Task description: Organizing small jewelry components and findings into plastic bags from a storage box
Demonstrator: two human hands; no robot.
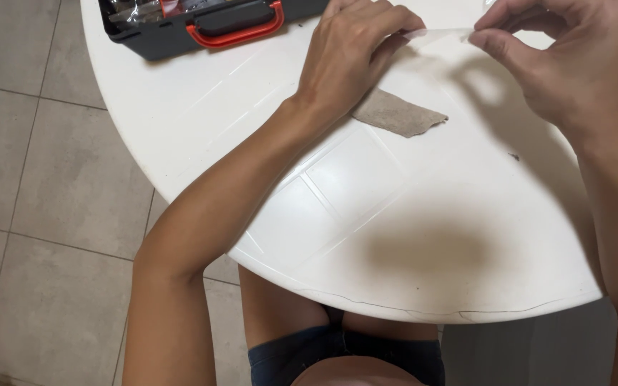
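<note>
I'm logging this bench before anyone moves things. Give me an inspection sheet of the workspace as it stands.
Surface: round white table, faint scuff lines, small dark speck at right.
Job's things: thin clear strip stretched between both hands, above the table.
Clutter: torn grey-brown scrap lying flat; dark toolbox with red-orange handle at top left; small items at the right edge, too cut off to identify.
Hands: left hand and right hand each pinch one end of the strip.
Cables: nothing seen.
Surroundings: grey tiled floor.
</note>
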